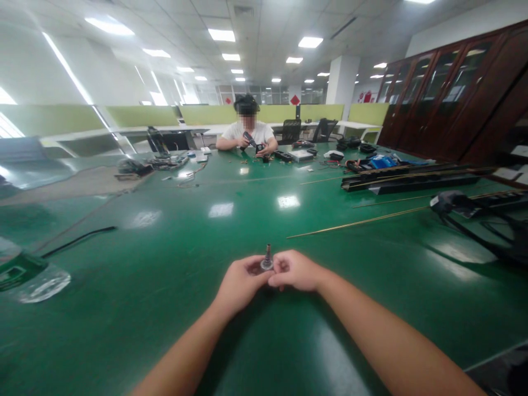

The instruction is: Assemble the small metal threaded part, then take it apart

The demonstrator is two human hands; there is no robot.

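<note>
Just above the green table, my two hands meet around a small metal part with a round silvery base and a narrow stepped shaft pointing up. My left hand is closed on its base from the left, thumb in front. Fingers curled, my right hand presses against the part's right side, its thumb and forefinger pinched near the base. Whether a smaller piece sits in that pinch is hidden.
A clear bottle with a green label lies at the left, near a black cable. Thin brass rods and black rails lie right. Across the table a person holds a dark tool. A black strapped bag is far right.
</note>
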